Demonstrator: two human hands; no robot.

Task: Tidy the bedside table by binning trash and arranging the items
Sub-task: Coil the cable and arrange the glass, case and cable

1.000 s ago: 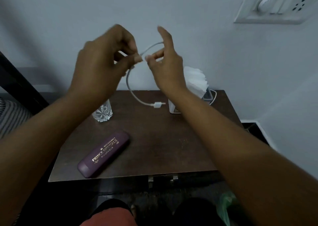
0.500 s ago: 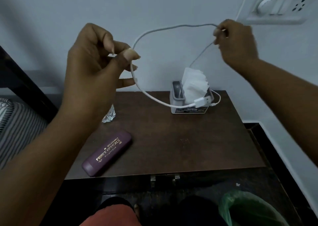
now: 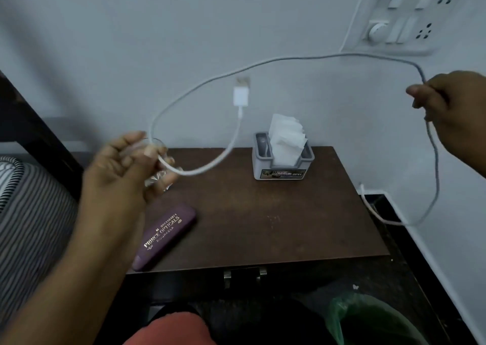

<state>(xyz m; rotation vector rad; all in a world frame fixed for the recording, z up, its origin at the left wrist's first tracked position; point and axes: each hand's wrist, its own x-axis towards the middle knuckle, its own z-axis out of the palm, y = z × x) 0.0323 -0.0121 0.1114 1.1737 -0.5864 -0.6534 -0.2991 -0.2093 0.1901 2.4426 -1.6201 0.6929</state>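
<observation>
A white charging cable (image 3: 263,64) arcs in the air between my two hands above the dark wooden bedside table (image 3: 263,226). My left hand (image 3: 126,165) pinches it near the table's back left corner, and its USB plug (image 3: 240,94) swings up past that hand. My right hand (image 3: 452,102) grips the cable far to the right, by the wall. From there the cable loops down beside the table's right edge. A purple spectacle case (image 3: 164,237) lies at the front left. A grey holder with white tissues (image 3: 282,155) stands at the back.
A cut glass tumbler (image 3: 157,181) is half hidden behind my left hand. A switchboard (image 3: 410,16) is on the wall at the upper right. A green-lined bin (image 3: 368,318) sits on the floor at the front right. Striped bedding (image 3: 26,213) lies to the left.
My hands have drawn far apart, stretching the cable into a wide loop. The left hand dropped lower, the right swung out to the right. The plug end flipped up off the holder.
</observation>
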